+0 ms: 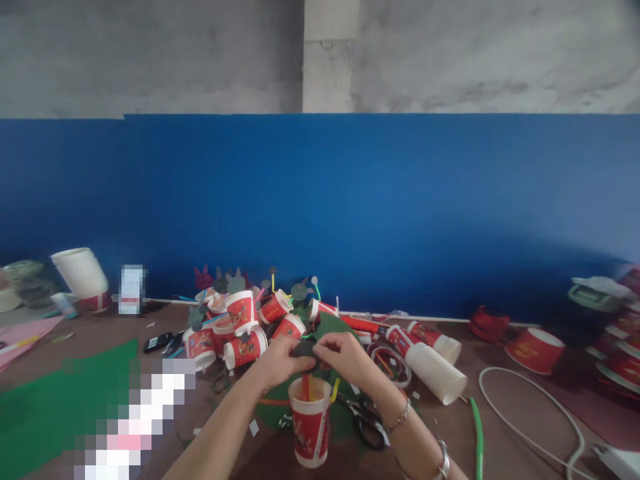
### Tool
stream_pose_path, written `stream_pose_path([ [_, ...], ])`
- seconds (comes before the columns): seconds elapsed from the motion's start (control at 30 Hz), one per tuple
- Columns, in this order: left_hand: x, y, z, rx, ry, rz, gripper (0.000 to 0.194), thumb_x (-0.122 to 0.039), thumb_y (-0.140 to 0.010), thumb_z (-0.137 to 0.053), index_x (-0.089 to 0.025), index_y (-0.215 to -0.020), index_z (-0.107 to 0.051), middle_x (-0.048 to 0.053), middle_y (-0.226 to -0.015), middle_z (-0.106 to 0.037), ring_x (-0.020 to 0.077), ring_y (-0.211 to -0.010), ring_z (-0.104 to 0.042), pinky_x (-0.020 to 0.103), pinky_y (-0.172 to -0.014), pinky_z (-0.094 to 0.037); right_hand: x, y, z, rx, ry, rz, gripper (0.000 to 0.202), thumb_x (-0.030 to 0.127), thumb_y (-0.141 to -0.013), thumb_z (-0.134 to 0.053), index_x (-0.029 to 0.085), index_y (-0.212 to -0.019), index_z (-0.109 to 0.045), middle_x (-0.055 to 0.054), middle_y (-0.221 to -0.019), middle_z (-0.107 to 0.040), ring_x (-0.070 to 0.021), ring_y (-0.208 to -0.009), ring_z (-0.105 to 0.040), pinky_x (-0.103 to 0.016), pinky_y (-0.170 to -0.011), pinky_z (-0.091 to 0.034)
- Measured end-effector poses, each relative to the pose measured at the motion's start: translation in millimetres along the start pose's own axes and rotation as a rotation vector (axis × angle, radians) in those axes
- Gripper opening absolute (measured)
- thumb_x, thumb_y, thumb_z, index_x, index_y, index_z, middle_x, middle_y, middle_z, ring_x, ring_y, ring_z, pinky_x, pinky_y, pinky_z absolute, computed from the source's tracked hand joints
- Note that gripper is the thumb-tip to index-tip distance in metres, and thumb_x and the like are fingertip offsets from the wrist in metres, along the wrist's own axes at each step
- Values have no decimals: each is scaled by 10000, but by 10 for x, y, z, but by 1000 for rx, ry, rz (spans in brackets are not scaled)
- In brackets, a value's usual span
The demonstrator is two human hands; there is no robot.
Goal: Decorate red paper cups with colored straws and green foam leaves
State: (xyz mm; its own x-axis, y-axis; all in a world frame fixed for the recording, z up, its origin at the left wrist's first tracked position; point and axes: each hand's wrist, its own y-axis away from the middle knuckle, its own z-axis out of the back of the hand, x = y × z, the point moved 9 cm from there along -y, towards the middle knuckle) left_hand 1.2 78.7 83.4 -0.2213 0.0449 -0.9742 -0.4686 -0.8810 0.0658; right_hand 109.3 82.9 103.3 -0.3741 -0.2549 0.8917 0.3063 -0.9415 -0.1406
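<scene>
A red and white paper cup (311, 427) stands upright at the bottom centre, with an orange-red strip (306, 387) rising from inside it. Just above its rim, my left hand (284, 363) pinches a small dark round piece (305, 349) at the top of the strip. My right hand (340, 353) meets that piece from the other side, its thumb and fingertips pressed together at the edge. Black scissors (367, 427) lie to the right of the cup, partly behind my right forearm. Green sheet material (270, 415) lies under and behind the cup.
Decorated cups (241, 312) are piled behind my hands. Stacked cups (435, 370) lie on their side at right, near a looped white cable (530, 377). Green felt (75, 400) and a phone (131, 290) are at left. Paper scraps dot the brown table (425, 443).
</scene>
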Motion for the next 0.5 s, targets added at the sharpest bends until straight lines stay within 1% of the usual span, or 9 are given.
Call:
stream_pose_path([
  [0.07,25,37,55,31,-40,38,223,-355,-629,-708,-137,-645,-664,-24,-592,-587,134,-607,-523,239,-605,-395,17,0,0,8,4,-5,324,328,-855,-458,140,-696,-668,-8,-546,-620,-124,-522,-556,-219,-525,-428],
  [0.1,47,61,87,51,-65,65,208,-337,-611,-715,-137,-646,-669,-18,-602,-607,144,-615,-541,242,-608,-405,15,-3,11,1,48,-11,359,333,-881,-408,137,-743,-676,-18,-575,-643,-127,-534,-572,-219,-534,-435],
  [0.17,99,105,186,60,-120,116,201,-322,-611,-704,-145,-702,-684,-3,-664,-657,168,-657,-583,252,-629,-427,-11,-11,40,-17,220,-24,350,300,-889,-380,146,-812,-685,-29,-649,-686,-132,-579,-602,-212,-557,-437],
  [0.27,191,139,380,0,-226,167,222,-307,-622,-672,-163,-790,-679,-2,-722,-683,188,-701,-614,254,-635,-431,-101,-18,40,-16,485,-46,253,223,-822,-463,174,-766,-705,-36,-718,-715,-149,-654,-623,-219,-595,-411],
  [0.33,264,141,483,-39,-307,196,214,-294,-601,-668,-164,-771,-668,-8,-680,-668,196,-682,-613,246,-594,-407,-185,-14,1,8,563,-67,210,168,-757,-514,190,-727,-721,-46,-741,-725,-172,-696,-632,-235,-620,-397],
  [0.43,356,125,561,-68,-409,224,163,-279,-570,-664,-167,-686,-646,-18,-607,-629,196,-641,-600,236,-546,-365,-299,2,-87,63,673,-96,231,105,-696,-533,206,-721,-739,-61,-794,-736,-202,-776,-645,-252,-664,-398],
  [0.5,397,113,573,-75,-451,237,158,-273,-571,-648,-174,-694,-643,-18,-608,-629,196,-642,-603,233,-536,-359,-348,8,-127,81,741,-108,256,85,-696,-525,201,-759,-745,-81,-854,-732,-221,-853,-638,-263,-706,-403],
])
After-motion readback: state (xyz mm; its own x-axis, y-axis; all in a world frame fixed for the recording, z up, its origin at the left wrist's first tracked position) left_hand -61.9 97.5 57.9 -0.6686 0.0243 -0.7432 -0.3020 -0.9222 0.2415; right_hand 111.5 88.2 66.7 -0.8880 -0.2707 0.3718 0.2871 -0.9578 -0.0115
